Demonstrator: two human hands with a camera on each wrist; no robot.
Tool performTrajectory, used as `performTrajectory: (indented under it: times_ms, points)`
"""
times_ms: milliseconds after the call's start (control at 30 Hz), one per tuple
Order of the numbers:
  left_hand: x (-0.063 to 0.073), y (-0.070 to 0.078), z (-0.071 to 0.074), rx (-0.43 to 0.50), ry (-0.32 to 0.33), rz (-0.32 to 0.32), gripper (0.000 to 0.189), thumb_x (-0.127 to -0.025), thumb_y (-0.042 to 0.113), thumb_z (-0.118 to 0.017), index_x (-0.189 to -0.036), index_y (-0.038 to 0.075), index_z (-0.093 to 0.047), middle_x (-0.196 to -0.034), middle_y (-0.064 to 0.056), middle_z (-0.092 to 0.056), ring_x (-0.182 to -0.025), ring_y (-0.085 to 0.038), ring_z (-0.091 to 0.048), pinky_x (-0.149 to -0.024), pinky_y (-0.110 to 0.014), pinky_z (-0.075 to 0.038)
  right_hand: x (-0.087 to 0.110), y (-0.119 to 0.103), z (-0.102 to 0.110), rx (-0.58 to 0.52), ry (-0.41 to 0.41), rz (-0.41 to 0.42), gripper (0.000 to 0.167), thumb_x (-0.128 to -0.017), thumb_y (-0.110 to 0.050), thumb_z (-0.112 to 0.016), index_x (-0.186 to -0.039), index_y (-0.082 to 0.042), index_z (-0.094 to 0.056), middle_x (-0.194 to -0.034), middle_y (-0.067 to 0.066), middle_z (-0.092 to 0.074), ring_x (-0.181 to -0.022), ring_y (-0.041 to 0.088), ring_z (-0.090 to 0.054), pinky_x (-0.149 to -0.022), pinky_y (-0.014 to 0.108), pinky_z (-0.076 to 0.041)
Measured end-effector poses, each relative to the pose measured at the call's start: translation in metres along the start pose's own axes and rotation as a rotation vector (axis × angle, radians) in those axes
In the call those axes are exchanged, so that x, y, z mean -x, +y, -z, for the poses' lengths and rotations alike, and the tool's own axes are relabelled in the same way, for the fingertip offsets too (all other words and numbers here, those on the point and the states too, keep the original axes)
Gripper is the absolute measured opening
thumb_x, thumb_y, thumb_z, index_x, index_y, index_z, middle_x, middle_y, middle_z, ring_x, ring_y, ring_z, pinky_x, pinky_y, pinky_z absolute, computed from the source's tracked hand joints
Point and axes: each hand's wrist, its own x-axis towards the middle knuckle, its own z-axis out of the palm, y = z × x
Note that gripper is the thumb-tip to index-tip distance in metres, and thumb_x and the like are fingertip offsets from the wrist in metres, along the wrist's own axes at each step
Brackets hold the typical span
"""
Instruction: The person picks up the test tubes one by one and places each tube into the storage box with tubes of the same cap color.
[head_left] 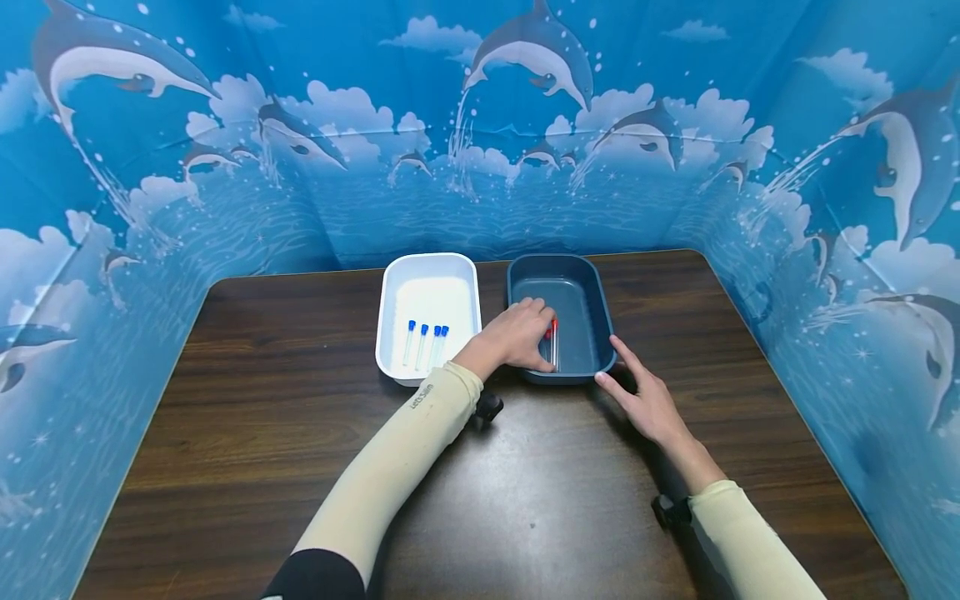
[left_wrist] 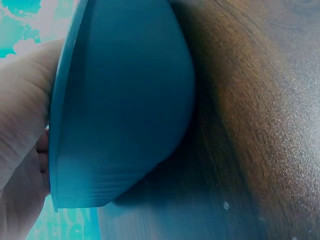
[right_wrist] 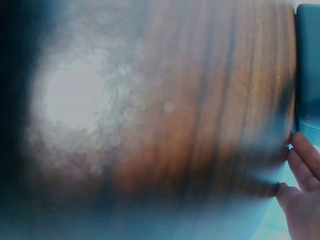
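Note:
My left hand (head_left: 517, 333) reaches over the left rim of a dark blue-grey tray (head_left: 579, 292), its thumb and fingers lowered beside red-capped test tubes (head_left: 555, 346). These lie at the tray's left side, partly hidden by the hand, so I cannot tell whether it grips one. In the left wrist view the tray's outer wall (left_wrist: 130, 100) covers the fingertips of the left hand (left_wrist: 22, 110). At the front right corner of the tray, my right hand (head_left: 651, 404) touches the rim with thumb and fingers spread; that hand (right_wrist: 305, 200) shows at the right wrist view's edge.
Left of the dark tray stands a white tray (head_left: 431, 292) holding several blue-capped test tubes (head_left: 409, 342). Both sit near the back of a dark wooden table (head_left: 300, 417). A dolphin-print curtain (head_left: 450, 208) surrounds the table's back and sides.

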Motion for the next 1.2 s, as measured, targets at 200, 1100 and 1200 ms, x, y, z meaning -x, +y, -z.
performTrajectory:
  times_ms: [200,1100,1200]
  points:
    - [-0.005,0.0,-0.003,-0.033,-0.024,0.013,0.079,-0.07,0.068,-0.073,-0.12,0.009,-0.056,-0.1,-0.001,-0.048,-0.091,-0.018,-0.043,-0.084,-0.034,-0.042,-0.001,0.002,0.0,-0.002,-0.007,-0.005,0.072,-0.095,-0.06,-0.051,-0.155,-0.045,-0.014,-0.15,0.021,-0.039,-0.137,0.046,-0.032,-0.101,0.071,-0.025]
    - [-0.017,0.006,-0.005,-0.155,-0.111,0.059,0.078,-0.073,0.072,-0.069,-0.121,0.011,-0.06,-0.111,-0.004,-0.054,-0.098,-0.02,-0.046,-0.09,-0.035,-0.041,-0.006,0.005,0.001,-0.008,-0.004,0.011,0.072,-0.095,-0.06,-0.052,-0.155,-0.045,-0.015,-0.149,0.021,-0.04,-0.136,0.045,-0.035,-0.1,0.07,-0.027]
    - [-0.019,0.006,-0.006,-0.161,-0.123,0.07,0.079,-0.073,0.073,-0.068,-0.122,0.011,-0.06,-0.112,-0.004,-0.054,-0.099,-0.02,-0.045,-0.09,-0.036,-0.041,-0.006,0.005,0.001,-0.011,-0.004,0.013,0.072,-0.095,-0.059,-0.052,-0.155,-0.045,-0.015,-0.148,0.022,-0.042,-0.135,0.045,-0.036,-0.1,0.07,-0.027]
